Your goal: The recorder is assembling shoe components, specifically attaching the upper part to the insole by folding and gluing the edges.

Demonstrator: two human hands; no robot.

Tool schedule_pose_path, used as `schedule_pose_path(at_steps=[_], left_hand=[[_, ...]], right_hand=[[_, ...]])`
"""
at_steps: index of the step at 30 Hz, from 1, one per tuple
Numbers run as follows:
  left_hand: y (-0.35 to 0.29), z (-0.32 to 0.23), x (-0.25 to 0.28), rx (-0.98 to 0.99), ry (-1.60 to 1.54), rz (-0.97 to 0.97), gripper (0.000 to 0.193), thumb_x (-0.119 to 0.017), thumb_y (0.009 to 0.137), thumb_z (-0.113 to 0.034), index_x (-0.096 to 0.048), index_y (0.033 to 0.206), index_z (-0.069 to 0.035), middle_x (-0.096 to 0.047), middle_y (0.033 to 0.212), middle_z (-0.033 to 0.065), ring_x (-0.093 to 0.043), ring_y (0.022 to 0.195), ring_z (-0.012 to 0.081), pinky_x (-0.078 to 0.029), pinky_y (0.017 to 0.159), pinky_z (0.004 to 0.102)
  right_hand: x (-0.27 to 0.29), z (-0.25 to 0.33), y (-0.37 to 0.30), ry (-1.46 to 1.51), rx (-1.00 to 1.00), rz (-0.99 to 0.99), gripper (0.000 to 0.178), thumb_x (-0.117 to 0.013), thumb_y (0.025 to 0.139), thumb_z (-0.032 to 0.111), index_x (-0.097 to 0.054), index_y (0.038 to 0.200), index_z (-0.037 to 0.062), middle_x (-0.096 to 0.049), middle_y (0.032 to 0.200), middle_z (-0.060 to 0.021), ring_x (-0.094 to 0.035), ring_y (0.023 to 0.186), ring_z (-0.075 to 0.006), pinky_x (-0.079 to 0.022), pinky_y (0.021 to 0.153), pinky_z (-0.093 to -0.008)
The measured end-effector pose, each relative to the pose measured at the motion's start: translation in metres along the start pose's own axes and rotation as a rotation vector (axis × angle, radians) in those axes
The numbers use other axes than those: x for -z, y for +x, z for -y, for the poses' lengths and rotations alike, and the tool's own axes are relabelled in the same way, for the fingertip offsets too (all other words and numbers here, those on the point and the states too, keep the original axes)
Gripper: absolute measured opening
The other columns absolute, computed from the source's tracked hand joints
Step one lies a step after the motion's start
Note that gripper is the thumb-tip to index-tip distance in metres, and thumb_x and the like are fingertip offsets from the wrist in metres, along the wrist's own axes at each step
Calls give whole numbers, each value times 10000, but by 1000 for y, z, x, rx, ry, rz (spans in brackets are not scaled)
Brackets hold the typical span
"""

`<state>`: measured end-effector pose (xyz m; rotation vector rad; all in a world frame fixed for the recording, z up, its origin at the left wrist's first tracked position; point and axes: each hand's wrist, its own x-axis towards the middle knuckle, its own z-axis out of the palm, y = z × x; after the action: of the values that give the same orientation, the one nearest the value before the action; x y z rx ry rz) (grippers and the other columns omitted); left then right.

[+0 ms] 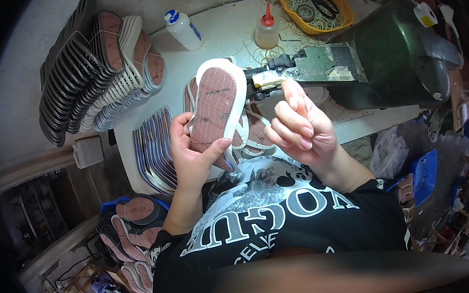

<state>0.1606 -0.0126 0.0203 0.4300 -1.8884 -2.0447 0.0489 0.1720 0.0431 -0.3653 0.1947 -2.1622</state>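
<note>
My left hand (191, 144) grips a shoe sole (215, 106), with the thumb across its lower end and the fingers around its left side. The sole has a reddish-brown fabric face and a white rim; it stands tilted, its far end beside the head of a green machine (330, 65). My right hand (302, 121) is raised just in front of that head, its fingers curled in and the index finger close to a pale block (269, 80). What the curled fingers hold, if anything, does not show. More soles with white rims (256, 130) lie behind and between my hands.
Tied stacks of soles (80, 76) stand at the far left, and a row of thin soles (154, 151) stands nearer. A white bottle (184, 31), a red-tipped glue bottle (267, 32) and a yellow basket of rubber bands (296, 18) sit at the table's back. Blue bins (424, 177) flank me.
</note>
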Motion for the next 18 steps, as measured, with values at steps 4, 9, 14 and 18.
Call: schedule_pose_path(at_steps=[4, 9, 14, 18], left_hand=[[4, 0, -1, -32, -29, -5, 587, -815, 712, -147, -415, 1117, 0, -592, 1004, 106, -618, 879, 151, -504, 778, 257], [19, -1, -16, 131, -319, 30, 350, -638, 892, -238, -488, 1107, -6, -608, 1035, 71, -596, 918, 107, -475, 811, 240], [32, -2, -27, 255, -590, 58, 318, -544, 950, -238, -498, 1173, -15, -610, 1089, 66, -594, 957, 108, -465, 864, 260], [34, 0, -35, 241, -544, 69, 307, -530, 956, -217, -493, 1174, -5, -606, 1105, 70, -594, 970, 113, -466, 867, 261]], right_hand=[[1, 1, 1, 14, -27, -48, 222, -449, 983, 296, -404, 847, 125, -427, 531, 31, -411, 435, -77, -345, 570, -235], [21, -7, -5, -890, -34, -408, 483, -461, 969, 416, -557, 684, 38, -552, 611, -7, -474, 540, -71, -392, 605, -208], [16, -11, -7, -581, -31, -550, 228, -593, 908, 198, -646, 989, -8, -668, 858, -79, -628, 829, -131, -472, 805, -251], [11, -3, -12, -358, -17, -538, 214, -595, 890, 142, -632, 1030, -15, -683, 917, -121, -643, 875, -161, -482, 846, -294]])
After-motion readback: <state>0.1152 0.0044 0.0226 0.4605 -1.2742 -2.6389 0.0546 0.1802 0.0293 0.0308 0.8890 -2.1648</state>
